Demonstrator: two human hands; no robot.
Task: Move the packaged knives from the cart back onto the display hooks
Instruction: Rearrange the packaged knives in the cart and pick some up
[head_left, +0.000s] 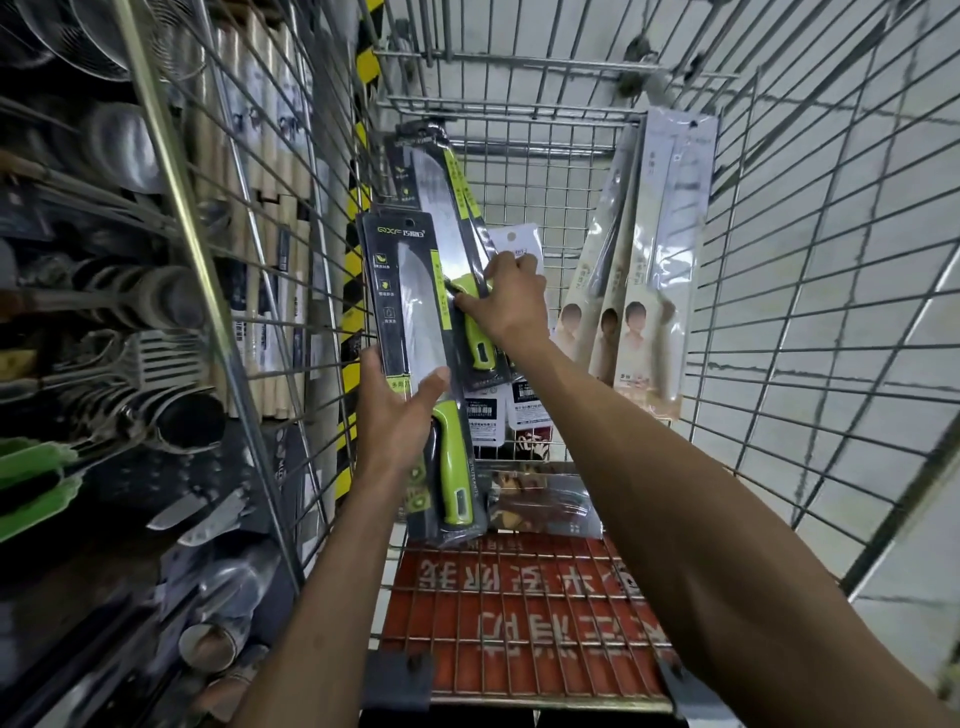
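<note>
Gripping green-handled knife pack (415, 312) in left hand (397, 415), right hand (508, 304) pinching second pack (441, 197), beige packs (670, 249) leaning against cart wall (810, 270)

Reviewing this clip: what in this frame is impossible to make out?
Head view:
- Front knife package in left hand: covers any packs stacked behind it.
- Rear knife package: right hand hides its middle.
- Barcoded packs low in cart: mostly behind both packages.
- Display rack: dark, blurred; free hooks indiscernible.

Gap, perhaps narrow, between green packs (410, 291) and beige packs (644, 291) — wire behind.
</note>
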